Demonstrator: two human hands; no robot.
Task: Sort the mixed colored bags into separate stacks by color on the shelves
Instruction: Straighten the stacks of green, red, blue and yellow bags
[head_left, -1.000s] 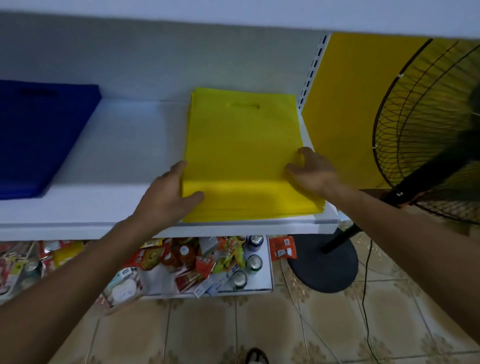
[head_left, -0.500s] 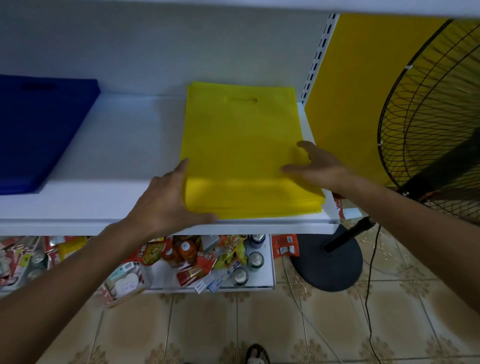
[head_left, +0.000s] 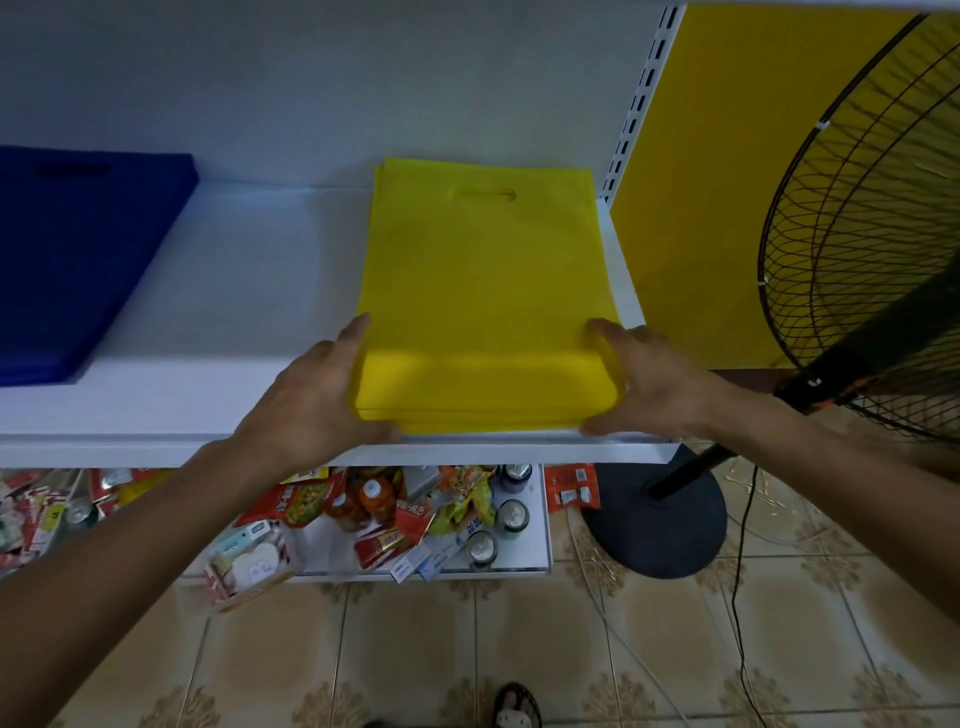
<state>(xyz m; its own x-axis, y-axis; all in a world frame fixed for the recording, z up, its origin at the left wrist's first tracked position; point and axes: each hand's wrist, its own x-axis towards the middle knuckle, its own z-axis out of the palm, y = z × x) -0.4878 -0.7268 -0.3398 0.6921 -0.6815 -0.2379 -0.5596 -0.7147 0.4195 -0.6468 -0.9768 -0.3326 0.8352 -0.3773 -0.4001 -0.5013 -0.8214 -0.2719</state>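
Cut off: the blue bag stack (head_left: 78, 260) ran out past the nine o'clock edge of view, so its full width could not be seen. The standing fan (head_left: 872, 234) at three o'clock lost most of its cage past the edge, and both forearms were cropped.
Hidden: the fronts of the yellow bags showed only as thin layered edges, too fine to count. Both palms faced the stack and were out of sight.
Hard to make out: the snack packets and cans (head_left: 405, 514) on the low shelf at six o'clock were a jumble with print too small to read. A foot (head_left: 514, 706) was half clipped at the bottom.
Left hand (head_left: 311, 400): not clenched. Its fingers lay extended flat against the stack's nine o'clock side, with the thumb along the near edge at the seven o'clock corner.
Right hand (head_left: 644, 379): likewise released. Its fingers pressed the three o'clock side and lapped slightly onto the top bag, and the thumb touched the front at the five o'clock corner.
Yellow bag stack (head_left: 483, 291): it lay flat on the white shelf (head_left: 234, 291), between both hands, with the handle cut-out toward twelve o'clock and the near edge just at the shelf lip.
Blue stack's place: on the same shelf, well apart at nine o'clock from the yellow one.
Beyond the shelf: a yellow panel (head_left: 727, 156) stood at two o'clock, past the slotted upright.
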